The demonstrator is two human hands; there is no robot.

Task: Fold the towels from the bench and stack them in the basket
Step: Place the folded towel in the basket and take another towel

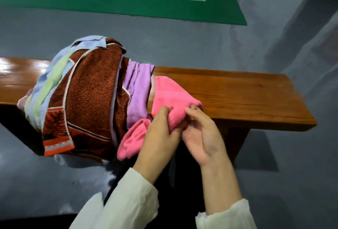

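A pink towel (169, 95) lies over the front edge of the wooden bench (237, 93), with one end hanging down below it. My left hand (161, 132) pinches the towel's near edge from the left. My right hand (203, 133), palm up, pinches the same edge just to the right, fingers touching the left hand's. To the left lies a heap of towels: a purple one (137, 89), a large red-brown patterned one (91, 91), and a light blue and green striped one (54, 75). No basket is in view.
The bench's right half shows bare wood. Grey floor (182, 42) lies beyond the bench, with a green court mat (128, 0) marked by white lines farther back. White sleeves cover both my forearms.
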